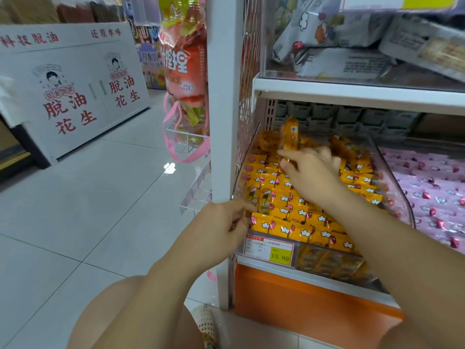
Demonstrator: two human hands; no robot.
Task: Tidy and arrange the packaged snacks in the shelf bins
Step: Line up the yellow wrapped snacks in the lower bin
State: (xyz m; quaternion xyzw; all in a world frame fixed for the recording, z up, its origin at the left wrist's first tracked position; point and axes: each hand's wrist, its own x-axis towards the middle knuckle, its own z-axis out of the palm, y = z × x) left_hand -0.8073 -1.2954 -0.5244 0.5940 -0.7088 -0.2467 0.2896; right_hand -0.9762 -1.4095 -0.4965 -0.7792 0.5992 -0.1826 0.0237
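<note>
A clear plastic bin on the low shelf is packed with rows of small yellow snack packets. My right hand reaches over the middle of the bin and pinches one yellow packet, holding it upright above the back rows. My left hand rests at the bin's front left corner, its fingers touching the upright packets standing there. Whether it grips one I cannot tell.
A neighbouring bin of pink packets lies to the right. The shelf above holds grey and white bags. A yellow price tag hangs on the bin front. Orange snack bags hang at the white shelf post; a white display counter stands left.
</note>
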